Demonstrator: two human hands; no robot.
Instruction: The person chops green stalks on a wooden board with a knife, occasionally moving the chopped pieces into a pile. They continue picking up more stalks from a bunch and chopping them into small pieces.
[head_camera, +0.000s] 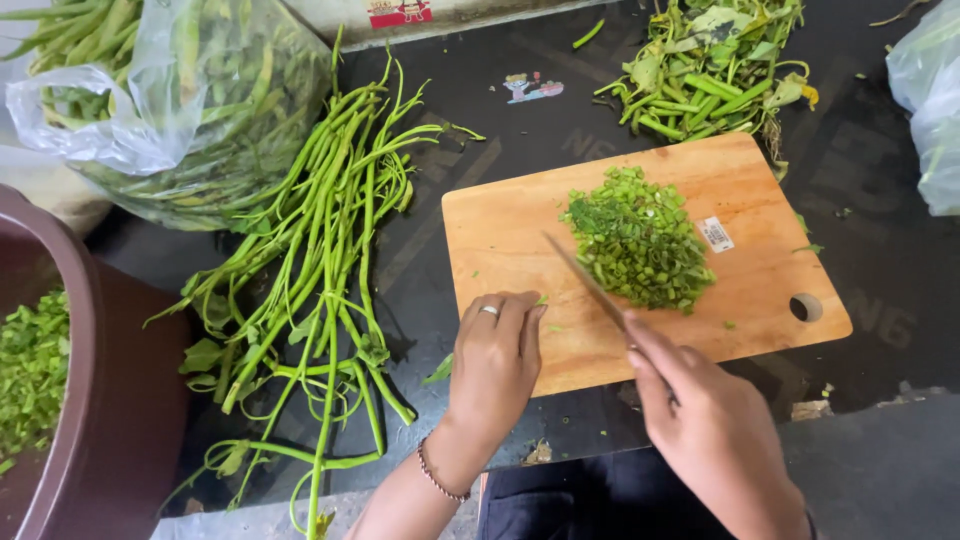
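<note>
A wooden cutting board (500, 225) lies on a dark mat, with a heap of finely chopped green stems (640, 240) on its middle. My right hand (705, 425) grips a knife (585, 280) whose blade points up-left toward the heap's near edge. My left hand (495, 365), wearing a ring and a bead bracelet, rests fingers-down on the board's near-left edge, holding nothing. A loose bundle of long green stems with leaves (320, 250) lies on the mat just left of the board.
A clear plastic bag of green vegetables (190, 100) sits at the top left. A dark red tub (90, 400) holding chopped greens stands at the far left. Trimmed stems and leaves (705, 65) pile beyond the board. Another plastic bag (930, 100) is at the right edge.
</note>
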